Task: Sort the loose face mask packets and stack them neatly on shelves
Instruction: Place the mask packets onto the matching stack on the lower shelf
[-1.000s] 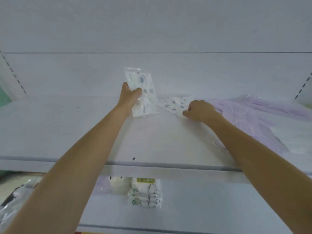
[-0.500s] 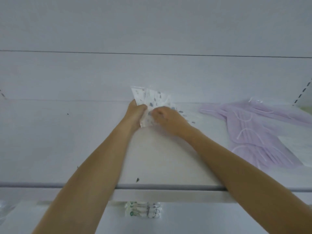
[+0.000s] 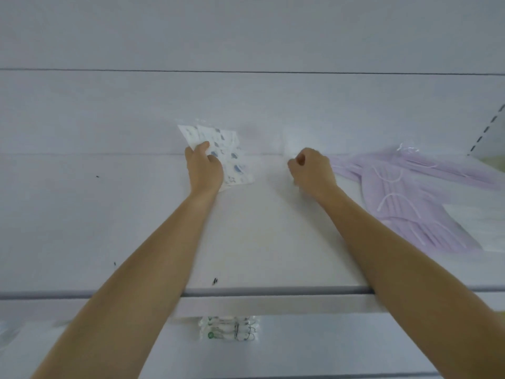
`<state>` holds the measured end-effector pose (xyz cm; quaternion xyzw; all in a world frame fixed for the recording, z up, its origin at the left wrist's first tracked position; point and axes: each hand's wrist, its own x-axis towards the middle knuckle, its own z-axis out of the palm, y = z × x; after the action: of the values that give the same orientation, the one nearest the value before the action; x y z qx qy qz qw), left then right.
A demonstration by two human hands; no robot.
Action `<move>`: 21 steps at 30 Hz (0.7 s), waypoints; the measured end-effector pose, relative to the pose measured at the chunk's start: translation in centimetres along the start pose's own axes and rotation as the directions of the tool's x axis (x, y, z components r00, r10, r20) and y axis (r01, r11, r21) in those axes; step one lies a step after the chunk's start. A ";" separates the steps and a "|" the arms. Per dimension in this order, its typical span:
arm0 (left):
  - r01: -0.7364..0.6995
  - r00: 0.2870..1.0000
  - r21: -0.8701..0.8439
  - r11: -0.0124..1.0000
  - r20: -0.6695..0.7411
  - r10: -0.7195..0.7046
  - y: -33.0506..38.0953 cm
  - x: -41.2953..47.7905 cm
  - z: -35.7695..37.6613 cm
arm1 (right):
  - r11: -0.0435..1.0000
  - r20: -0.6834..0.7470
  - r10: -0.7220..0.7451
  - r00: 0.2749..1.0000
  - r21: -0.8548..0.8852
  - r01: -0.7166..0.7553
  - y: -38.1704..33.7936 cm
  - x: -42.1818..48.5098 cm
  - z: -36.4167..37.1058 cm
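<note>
Both arms stretched forward over the white shelf (image 3: 109, 214). Left hand (image 3: 204, 170) grips the blue-printed white plastic mask packets (image 3: 232, 162), tilted up near the back wall. Right hand (image 3: 311, 170) curled like a fist; cannot tell if it grasps anything. Lilac pleated masks (image 3: 396, 192) just beside it.

The left grip (image 3: 205, 168) is holding patterned mask packets (image 3: 231, 160) tilted on the shelf (image 3: 82, 214); the right grip (image 3: 311, 170), curled, is hovering just beside lilac masks (image 3: 404, 198), its hold too blurred to tell.
</note>
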<state>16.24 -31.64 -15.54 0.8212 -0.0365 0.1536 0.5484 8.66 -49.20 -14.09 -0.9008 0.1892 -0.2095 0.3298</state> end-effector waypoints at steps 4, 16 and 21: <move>-0.034 0.961 -0.140 0.990 0.266 0.071 1.5 -1.3 1.2 | 0.971 0.093 -0.171 0.981 0.187 0.151 -1.5 -1.1 0.2; -0.127 0.967 -0.115 0.985 0.207 0.149 3.5 -3.4 2.7 | 0.718 0.098 0.452 0.886 -0.630 -0.296 4.1 -3.5 -7.2; -0.112 0.962 -0.203 0.973 0.225 0.158 5.7 -4.6 4.8 | 0.934 0.310 0.023 0.950 -0.345 0.090 3.3 -3.4 -5.9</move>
<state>11.61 -38.75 -13.50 0.7736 -0.1729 0.0864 0.6035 2.11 -52.98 -13.10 -0.9703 0.1543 -0.0340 0.1834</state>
